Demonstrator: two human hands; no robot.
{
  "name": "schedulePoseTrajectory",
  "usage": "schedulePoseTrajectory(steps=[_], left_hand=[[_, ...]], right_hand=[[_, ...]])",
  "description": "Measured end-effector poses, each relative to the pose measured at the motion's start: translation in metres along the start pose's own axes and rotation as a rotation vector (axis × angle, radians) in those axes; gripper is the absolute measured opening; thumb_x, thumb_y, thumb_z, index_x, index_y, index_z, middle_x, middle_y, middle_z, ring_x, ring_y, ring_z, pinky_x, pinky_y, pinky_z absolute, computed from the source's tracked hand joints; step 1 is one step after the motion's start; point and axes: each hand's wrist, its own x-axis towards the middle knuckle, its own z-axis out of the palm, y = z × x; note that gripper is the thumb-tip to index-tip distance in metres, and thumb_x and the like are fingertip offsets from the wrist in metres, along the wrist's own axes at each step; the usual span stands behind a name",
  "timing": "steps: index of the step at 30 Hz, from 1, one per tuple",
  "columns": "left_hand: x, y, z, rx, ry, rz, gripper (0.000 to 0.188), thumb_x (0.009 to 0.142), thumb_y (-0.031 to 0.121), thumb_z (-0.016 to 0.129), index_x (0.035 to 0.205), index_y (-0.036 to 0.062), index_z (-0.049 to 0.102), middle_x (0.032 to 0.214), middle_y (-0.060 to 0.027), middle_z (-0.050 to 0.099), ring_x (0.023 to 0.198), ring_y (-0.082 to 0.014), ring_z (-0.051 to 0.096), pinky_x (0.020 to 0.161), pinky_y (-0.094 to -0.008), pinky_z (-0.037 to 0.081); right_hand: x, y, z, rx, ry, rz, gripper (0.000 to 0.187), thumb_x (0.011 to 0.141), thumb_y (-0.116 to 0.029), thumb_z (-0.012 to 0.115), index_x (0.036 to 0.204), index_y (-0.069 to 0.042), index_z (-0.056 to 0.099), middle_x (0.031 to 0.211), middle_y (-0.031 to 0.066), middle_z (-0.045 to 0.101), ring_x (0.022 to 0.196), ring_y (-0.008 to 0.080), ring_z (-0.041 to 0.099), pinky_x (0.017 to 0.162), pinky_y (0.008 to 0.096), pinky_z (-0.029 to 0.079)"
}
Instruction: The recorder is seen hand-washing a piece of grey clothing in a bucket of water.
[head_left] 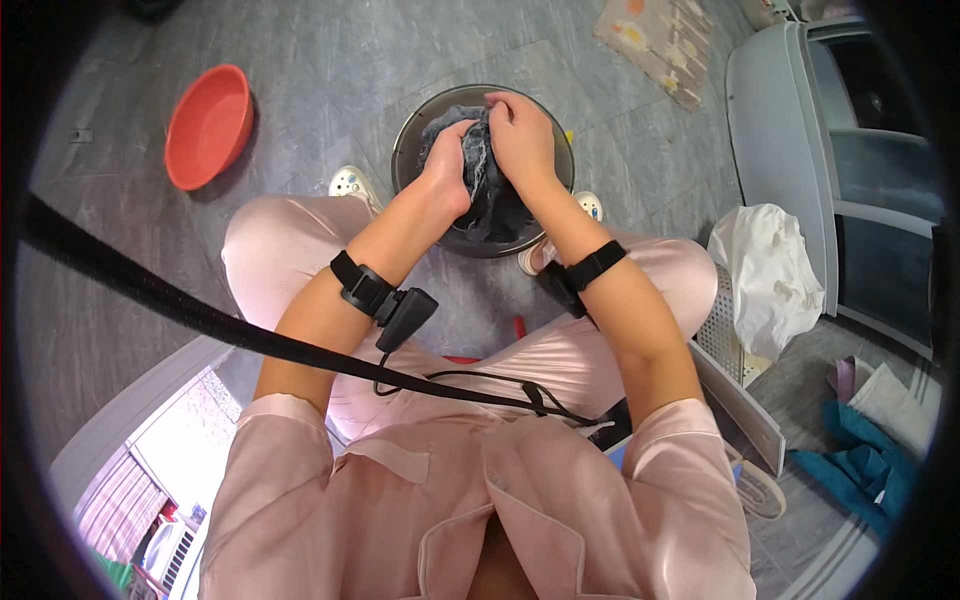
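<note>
A round dark grey basin (404,160) stands on the floor between my feet. Bunched inside it lies a dark blue-grey garment (497,212), which looks wet. My left hand (449,165) is closed on the garment's left side, thumb at the top. Opposite it, my right hand (524,142) grips the same cloth near the basin's far side, its fingers curled inward. Between the hands a paler fold or seam runs along the fabric. The bottom of the basin is hidden beneath the garment.
A red basin (209,128) sits on the floor at far left. At right are a white plastic bag (768,275) by a perforated bin, and a pale cabinet (780,150) with dark panels. A patterned mat (660,42) lies beyond; teal cloth (860,465) lies lower right.
</note>
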Motion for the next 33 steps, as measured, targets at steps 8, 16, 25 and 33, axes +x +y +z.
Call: schedulePoseTrajectory(steps=[8,16,25,33], left_hand=[[-0.022,-0.002,0.009,-0.150,-0.024,0.045,0.035,0.090,0.031,0.038,0.104,0.0077,0.061,0.110,-0.0120,0.062,0.104,-0.0275,0.058,0.094,-0.0406,0.044],[-0.006,-0.008,0.002,0.074,0.106,0.078,0.039,0.091,0.031,0.033,0.105,0.0066,0.060,0.112,-0.0140,0.061,0.103,-0.0276,0.058,0.090,-0.0389,0.046],[0.010,-0.021,-0.016,0.113,0.139,0.061,0.038,0.092,0.032,0.035,0.107,0.0080,0.060,0.113,-0.0120,0.062,0.107,-0.0254,0.057,0.094,-0.0396,0.043],[0.026,-0.006,-0.075,-0.106,-0.574,-0.002,0.036,0.093,0.031,0.033,0.105,0.0089,0.059,0.110,-0.0118,0.062,0.105,-0.0271,0.057,0.093,-0.0380,0.044]], right_hand=[[-0.067,-0.039,0.003,0.023,0.211,-0.389,0.023,0.084,-0.006,0.048,0.102,0.003,0.059,0.104,0.0202,0.062,0.108,0.0382,0.055,0.102,0.0468,0.035],[-0.058,-0.013,0.027,-0.097,0.308,-0.062,0.028,0.088,-0.011,0.046,0.109,0.001,0.060,0.113,0.0204,0.060,0.111,0.0357,0.054,0.097,0.0405,0.040],[-0.047,0.009,0.015,0.007,0.286,0.180,0.028,0.090,-0.014,0.042,0.105,0.001,0.061,0.106,0.0201,0.062,0.101,0.0364,0.057,0.088,0.0412,0.044],[-0.077,-0.015,0.041,0.006,0.313,-0.048,0.024,0.085,-0.017,0.054,0.101,-0.003,0.065,0.116,0.0165,0.060,0.110,0.0331,0.054,0.095,0.0400,0.041]])
